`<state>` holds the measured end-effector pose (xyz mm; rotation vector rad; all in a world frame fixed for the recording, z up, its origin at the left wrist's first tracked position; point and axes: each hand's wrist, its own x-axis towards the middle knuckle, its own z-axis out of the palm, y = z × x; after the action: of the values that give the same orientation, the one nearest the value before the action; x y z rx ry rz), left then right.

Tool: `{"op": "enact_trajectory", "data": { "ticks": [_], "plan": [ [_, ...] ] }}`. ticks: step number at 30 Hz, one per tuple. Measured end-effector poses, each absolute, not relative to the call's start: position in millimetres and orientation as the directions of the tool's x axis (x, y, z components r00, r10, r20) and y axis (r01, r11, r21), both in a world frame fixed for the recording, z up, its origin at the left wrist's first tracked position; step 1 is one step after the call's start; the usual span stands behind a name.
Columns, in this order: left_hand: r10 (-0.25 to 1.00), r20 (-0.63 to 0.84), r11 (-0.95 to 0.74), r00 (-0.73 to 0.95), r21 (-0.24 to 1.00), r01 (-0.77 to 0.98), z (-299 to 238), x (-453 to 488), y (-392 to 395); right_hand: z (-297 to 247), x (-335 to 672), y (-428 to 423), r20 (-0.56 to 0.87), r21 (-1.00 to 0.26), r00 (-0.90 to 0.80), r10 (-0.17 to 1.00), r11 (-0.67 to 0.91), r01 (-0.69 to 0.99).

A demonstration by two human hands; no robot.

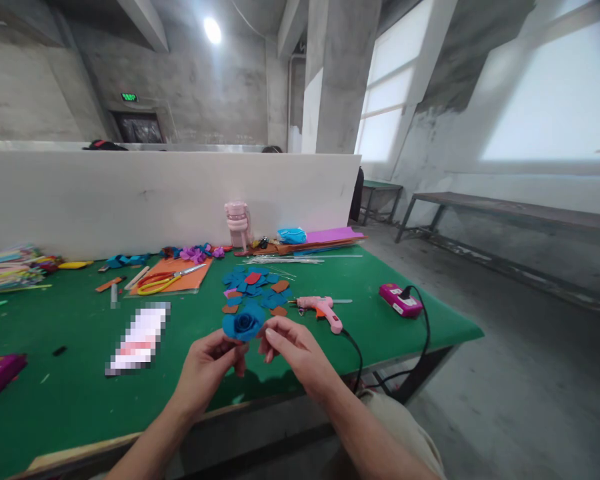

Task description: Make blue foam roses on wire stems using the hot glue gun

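Near petals (270, 298) and a glue gun (324, 309), left hand (211, 357) pinches blue flower (244, 323); right hand's (294, 343) grip is unclear.

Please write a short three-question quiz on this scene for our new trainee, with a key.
1. Fill in: The left hand has a ____ flower in its grip.
2. True or false: The scissors lie on the orange sheet.
3. Where is the glue gun? A) under the scissors B) on the floor C) on the table, right of the flower

Key: 1. blue; 2. true; 3. C
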<state>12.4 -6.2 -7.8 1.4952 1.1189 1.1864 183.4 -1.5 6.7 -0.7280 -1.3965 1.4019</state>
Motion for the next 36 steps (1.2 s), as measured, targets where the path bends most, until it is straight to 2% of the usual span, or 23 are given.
{"op": "enact_trajectory", "data": {
  "ticks": [5, 9, 11, 13, 16, 18, 21, 24, 29, 33, 36],
  "plan": [
    [0.969, 0.204, -0.221, 0.139, 0.968, 0.122, -2, 17, -10, 11, 178, -6, 0.232, -0.945, -0.296, 0.927, 0.143, -0.293],
    [0.949, 0.293, -0.315, 0.119, 0.915, 0.254, 2, 14, -12, 14, 183, -6, 0.234, -0.942, -0.290, 0.928, 0.143, -0.304],
    [0.899, 0.425, -0.430, 0.105, 0.816, 0.386, 3, 7, -12, 16, 190, -5, 0.260, -0.932, -0.262, 0.929, 0.170, -0.320],
    [0.804, 0.586, -0.545, 0.103, 0.657, 0.521, 5, 0, -11, 17, 196, -3, 0.288, -0.919, -0.196, 0.937, 0.213, -0.332],
    [0.732, 0.677, -0.561, 0.084, 0.527, 0.639, 5, -8, -8, 17, 201, 0, 0.286, -0.924, -0.121, 0.951, 0.240, -0.299],
    [0.755, 0.651, -0.532, 0.077, 0.540, 0.652, 3, -10, -5, 16, 199, 2, 0.263, -0.941, -0.097, 0.960, 0.233, -0.247],
    [0.827, 0.561, -0.459, 0.044, 0.628, 0.628, -4, -9, 1, 12, 194, 1, 0.265, -0.954, -0.070, 0.962, 0.251, -0.163],
    [0.894, 0.448, -0.361, -0.001, 0.722, 0.591, -10, -7, 4, 11, 190, -1, 0.401, -0.916, -0.033, 0.915, 0.401, 0.005],
    [0.931, 0.364, -0.291, -0.016, 0.771, 0.567, -10, -2, 2, 12, 187, -9, 0.673, -0.665, -0.081, 0.735, 0.650, 0.367],
    [0.954, 0.300, -0.248, -0.020, 0.824, 0.510, -7, 3, -2, 9, 183, -11, 0.756, -0.467, -0.146, 0.638, 0.681, 0.564],
    [0.965, 0.262, -0.227, -0.004, 0.842, 0.490, -8, 5, -3, 7, 181, -11, 0.773, -0.367, -0.190, 0.605, 0.671, 0.644]
  ]
}}
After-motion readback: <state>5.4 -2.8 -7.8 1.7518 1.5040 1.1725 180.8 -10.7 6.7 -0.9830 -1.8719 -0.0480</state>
